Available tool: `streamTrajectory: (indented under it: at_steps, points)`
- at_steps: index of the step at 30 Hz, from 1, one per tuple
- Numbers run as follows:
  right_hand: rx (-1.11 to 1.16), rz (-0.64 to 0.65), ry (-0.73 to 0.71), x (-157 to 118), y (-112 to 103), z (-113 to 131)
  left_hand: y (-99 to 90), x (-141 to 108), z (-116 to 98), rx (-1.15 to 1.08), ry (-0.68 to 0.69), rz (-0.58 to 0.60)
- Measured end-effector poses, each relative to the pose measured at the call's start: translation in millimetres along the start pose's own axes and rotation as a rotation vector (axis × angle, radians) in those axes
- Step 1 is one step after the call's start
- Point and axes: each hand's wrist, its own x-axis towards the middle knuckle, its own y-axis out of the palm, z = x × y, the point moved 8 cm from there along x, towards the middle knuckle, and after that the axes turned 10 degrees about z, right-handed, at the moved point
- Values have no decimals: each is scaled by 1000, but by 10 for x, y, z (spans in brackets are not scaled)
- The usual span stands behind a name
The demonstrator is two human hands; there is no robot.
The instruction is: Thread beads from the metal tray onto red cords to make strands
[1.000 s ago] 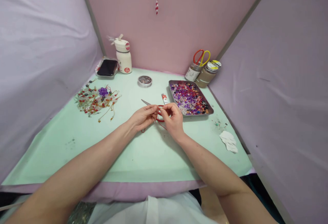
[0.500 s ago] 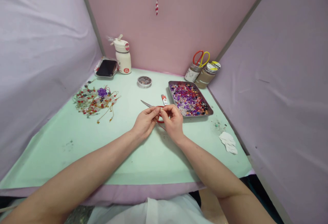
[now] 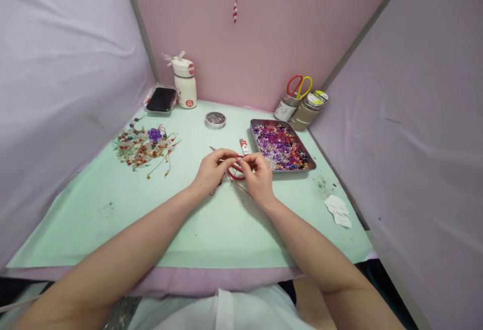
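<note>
My left hand and my right hand meet fingertip to fingertip above the middle of the table. Both are closed in a pinch on a thin red cord, which hangs below the fingers in loops. Something small and pale shows at the fingertips, too small to name. Under the hands lie scissors with red handles; the blade tip peeks out past my left hand. A red and white lighter lies just beyond my right hand. The metal tray of mixed beads is right of it.
Strung bead pieces lie in a heap at left. Behind stand a white bottle, a phone and a round clear box. Jars, one with scissors, stand back right. A crumpled tissue lies near the right edge.
My left fingers have spread a little apart from the right, and more red cord hangs below them. The left hand covers more of the scissors' blade. The view has shifted slightly.
</note>
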Motion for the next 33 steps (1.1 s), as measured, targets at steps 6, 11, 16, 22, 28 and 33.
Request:
streamTrajectory:
  at_steps: [6, 11, 16, 22, 28, 33]
  points:
    - [-50, 33, -31, 7, 24, 30, 25, -12, -175, 288, 145, 68]
    - [-95, 65, -39, 18, 34, 18, 24, -1, -166, 332, 157, 116]
    - [-136, 82, -63, 25, 33, 45, 47, 8, -184, 468, 204, 184]
    - [-197, 190, -98, 31, 96, 45, 124, 16, -202, 669, 242, 344]
    - [-259, 231, -101, 44, 112, 13, 154, 4, -211, 764, 250, 374]
    - [-283, 182, -80, 78, -25, 36, 54, 43, -193, 743, 247, 290]
